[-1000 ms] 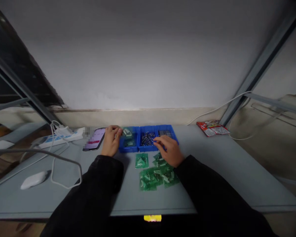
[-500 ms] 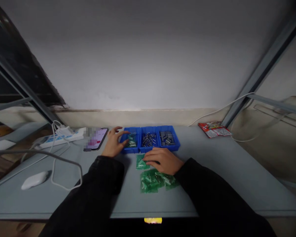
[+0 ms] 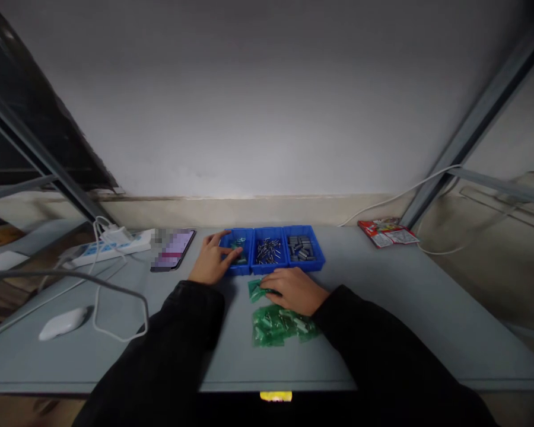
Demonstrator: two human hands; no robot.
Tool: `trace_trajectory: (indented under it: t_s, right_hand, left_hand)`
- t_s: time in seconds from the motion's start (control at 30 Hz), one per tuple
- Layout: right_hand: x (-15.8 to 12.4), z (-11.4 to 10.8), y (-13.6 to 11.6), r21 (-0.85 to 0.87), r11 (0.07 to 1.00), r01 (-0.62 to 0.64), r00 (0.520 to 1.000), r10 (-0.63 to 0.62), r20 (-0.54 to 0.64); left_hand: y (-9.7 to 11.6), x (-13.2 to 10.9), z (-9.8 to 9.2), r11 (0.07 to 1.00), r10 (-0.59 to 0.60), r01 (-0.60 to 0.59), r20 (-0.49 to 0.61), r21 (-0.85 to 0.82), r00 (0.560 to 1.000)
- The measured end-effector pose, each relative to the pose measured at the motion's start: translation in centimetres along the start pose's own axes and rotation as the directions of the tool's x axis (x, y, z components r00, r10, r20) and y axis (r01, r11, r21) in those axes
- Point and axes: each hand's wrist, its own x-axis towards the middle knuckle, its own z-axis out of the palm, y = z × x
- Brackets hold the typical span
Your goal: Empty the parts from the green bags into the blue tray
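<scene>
The left hand (image 3: 210, 262) is resting at the left blue bin (image 3: 241, 272), thumb and forefinger standing apart. The right hand (image 3: 296, 290) is touching a green packet (image 3: 254, 291) before the middle bin (image 3: 270, 268) — whether it is gripping cannot be told. A packet pile (image 3: 276, 326) is lying nearer the wearer.

Room dim as I stand here, wall (image 3: 267, 136) brightest mid-height, upper corners dark, soft shadow beside left sleeve (image 3: 178, 332), pixelation over part of phone (image 3: 178, 246), edges stretched.
</scene>
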Motion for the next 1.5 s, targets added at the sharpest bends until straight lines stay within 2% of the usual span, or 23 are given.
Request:
trace_trajectory:
  t_s: [0.07, 0.17, 0.33, 0.47, 0.67, 0.87, 1.0, 1.27, 1.5]
  right_hand:
    - [0.0, 0.0, -0.1, -0.028, 0.999, 0.015, 0.999, -0.016, -0.045]
    - [-0.1, -0.2, -0.3, -0.048, 0.999, 0.012, 0.984, -0.02, -0.178]
    - [-0.2, -1.7, -0.9, 0.01, 0.998, -0.054, 0.89, 0.053, -0.453]
    - [-0.3, -2.4, -1.0, 0.016, 0.996, -0.084, 0.834, 0.079, -0.547]
    - [-0.5, -2.0, -0.9, 0.054, 0.995, -0.083, 0.883, 0.098, -0.459]
    - [-0.3, -1.3, -0.2, 0.039, 0.996, -0.074, 0.856, 0.084, -0.511]
    - [-0.4, -1.4, -0.1, 0.054, 0.998, -0.045, 0.858, 0.066, -0.51]
    - [-0.4, -1.3, -0.2, 0.306, 0.936, -0.172, 0.858, 0.295, -0.421]
    - [-0.1, -1.5, 0.1, 0.381, 0.909, -0.17, 0.851, 0.33, -0.408]
  left_hand:
    - [1.4, 0.1, -0.5, 0.999, 0.032, -0.032, -0.072, 0.006, 0.997]
    - [4.0, 0.1, -1.3, 0.988, 0.139, -0.149, -0.178, -0.045, 0.974]
    - [7.2, -0.9, -1.4, 0.894, 0.341, -0.36, -0.116, -0.267, 0.933]
    - [8.4, -1.8, -0.4, 0.84, 0.389, -0.401, -0.111, -0.365, 0.915]
    - [9.0, -2.2, 0.2, 0.864, 0.324, -0.364, -0.168, -0.347, 0.931]
    - [9.2, -2.3, 0.3, 0.875, 0.294, -0.304, -0.084, -0.378, 0.952]
    - [9.5, -2.5, 0.7, 0.887, 0.281, -0.285, -0.066, -0.363, 0.958]
    - [9.0, -2.4, 0.9, 0.887, 0.316, -0.344, -0.14, -0.308, 0.939]
    - [9.2, -2.5, 0.9, 0.894, 0.314, -0.344, -0.147, -0.288, 0.938]
